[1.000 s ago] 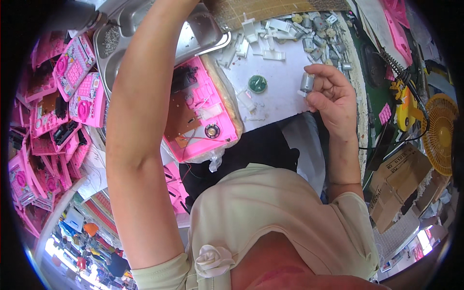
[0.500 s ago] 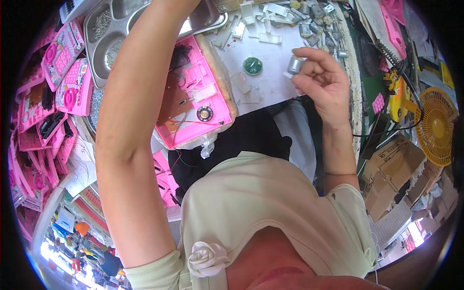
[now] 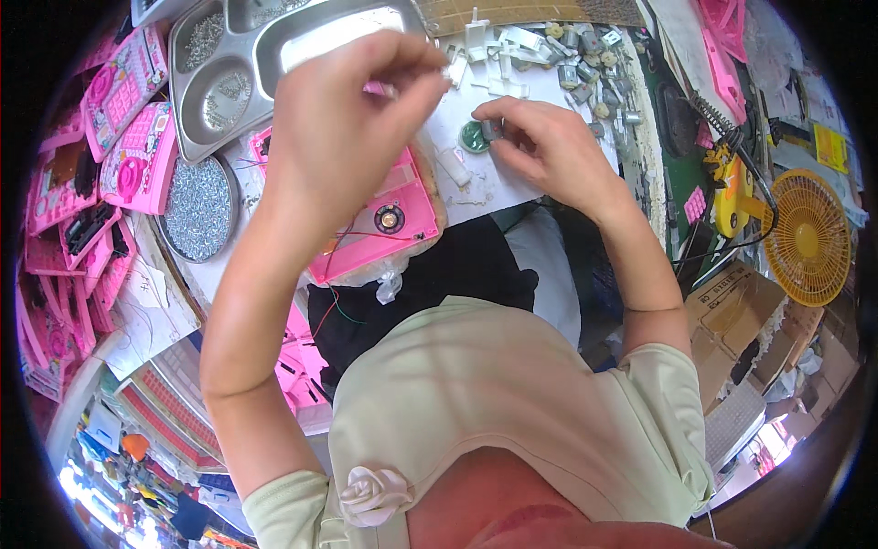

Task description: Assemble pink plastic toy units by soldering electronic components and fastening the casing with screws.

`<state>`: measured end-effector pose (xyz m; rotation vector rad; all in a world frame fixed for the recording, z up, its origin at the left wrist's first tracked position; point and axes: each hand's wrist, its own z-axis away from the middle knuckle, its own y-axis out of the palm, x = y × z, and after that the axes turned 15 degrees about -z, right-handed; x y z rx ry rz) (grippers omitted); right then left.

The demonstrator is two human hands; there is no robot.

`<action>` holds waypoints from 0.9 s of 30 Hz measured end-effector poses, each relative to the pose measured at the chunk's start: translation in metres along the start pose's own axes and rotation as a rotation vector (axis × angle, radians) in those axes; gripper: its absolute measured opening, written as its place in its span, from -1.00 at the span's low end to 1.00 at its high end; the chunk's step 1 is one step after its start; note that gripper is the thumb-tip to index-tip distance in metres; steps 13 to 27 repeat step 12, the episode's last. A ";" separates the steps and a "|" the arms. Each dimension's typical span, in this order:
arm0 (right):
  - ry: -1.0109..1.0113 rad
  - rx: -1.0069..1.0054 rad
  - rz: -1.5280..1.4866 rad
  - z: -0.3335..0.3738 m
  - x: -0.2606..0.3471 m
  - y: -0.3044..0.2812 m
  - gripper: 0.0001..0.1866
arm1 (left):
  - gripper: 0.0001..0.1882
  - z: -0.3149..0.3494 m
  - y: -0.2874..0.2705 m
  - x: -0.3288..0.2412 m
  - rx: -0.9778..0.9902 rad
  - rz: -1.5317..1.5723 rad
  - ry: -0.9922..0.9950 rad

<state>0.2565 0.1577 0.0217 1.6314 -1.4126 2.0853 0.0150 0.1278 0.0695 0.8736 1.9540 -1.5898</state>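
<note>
Small grey motor (image 3: pixel 492 129) pinched in right hand (image 3: pixel 549 151) beside green disc (image 3: pixel 472 138), left hand (image 3: pixel 343 128) pinching white piece (image 3: pixel 455 69).

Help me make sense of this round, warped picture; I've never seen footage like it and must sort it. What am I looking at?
It comes from a fisheye camera worn on a person's head, looking down, so edges bend. No robot: two bare hands work. The left hand is raised, pinching a small white piece. The right hand holds a small grey metal part by a green disc on the white work surface. An opened pink toy housing with wires lies there, beside a metal tray and a round dish of screws. A yellow fan stands to the right.
</note>
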 end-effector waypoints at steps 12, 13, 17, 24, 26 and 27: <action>-0.082 0.230 0.164 -0.018 -0.001 -0.007 -0.62 | -0.84 0.125 -0.019 0.014 0.034 0.365 -0.306; -0.082 0.230 0.164 -0.018 -0.001 -0.007 -0.62 | -0.84 0.125 -0.019 0.014 0.034 0.365 -0.306; -0.082 0.230 0.164 -0.018 -0.001 -0.007 -0.62 | -0.84 0.125 -0.019 0.014 0.034 0.365 -0.306; -0.082 0.230 0.164 -0.018 -0.001 -0.007 -0.62 | -0.84 0.125 -0.019 0.014 0.034 0.365 -0.306; -0.082 0.230 0.164 -0.018 -0.001 -0.007 -0.62 | -0.84 0.125 -0.019 0.014 0.034 0.365 -0.306; -0.082 0.230 0.164 -0.018 -0.001 -0.007 -0.62 | -0.84 0.125 -0.019 0.014 0.034 0.365 -0.306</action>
